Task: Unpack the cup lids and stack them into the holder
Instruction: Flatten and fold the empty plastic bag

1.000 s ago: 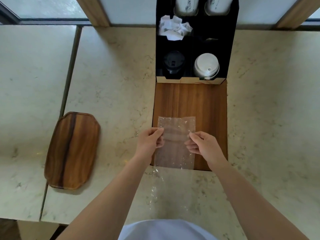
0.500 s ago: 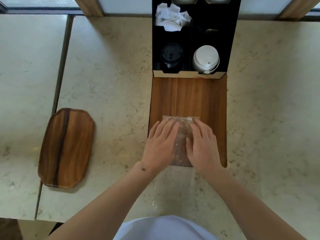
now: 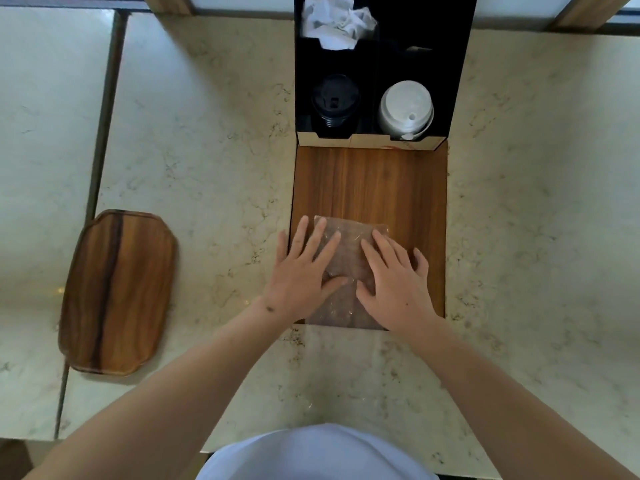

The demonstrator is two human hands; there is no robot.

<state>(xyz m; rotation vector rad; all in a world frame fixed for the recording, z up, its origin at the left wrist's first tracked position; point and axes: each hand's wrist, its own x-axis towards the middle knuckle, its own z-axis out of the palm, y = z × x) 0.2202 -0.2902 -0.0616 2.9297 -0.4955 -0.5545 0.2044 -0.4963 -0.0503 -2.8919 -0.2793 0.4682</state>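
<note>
- Since half a second before, spread a little wider: left hand (image 3: 304,271) and right hand (image 3: 398,282), both flat, pressing the clear plastic bag (image 3: 346,268) onto the wooden board (image 3: 370,188).
- Bag's middle half hidden under fingers.
- Beyond the board, in the black holder (image 3: 457,64): one black lid stack (image 3: 334,102), one white lid stack (image 3: 407,107), crumpled paper (image 3: 337,24) cut off above.
- Left of the board: one wooden tray (image 3: 117,292).

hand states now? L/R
Left hand: open, fingers straight, pressing flat on the clear plastic bag.
Right hand: open, fingers spread, pressing the same bag.
</note>
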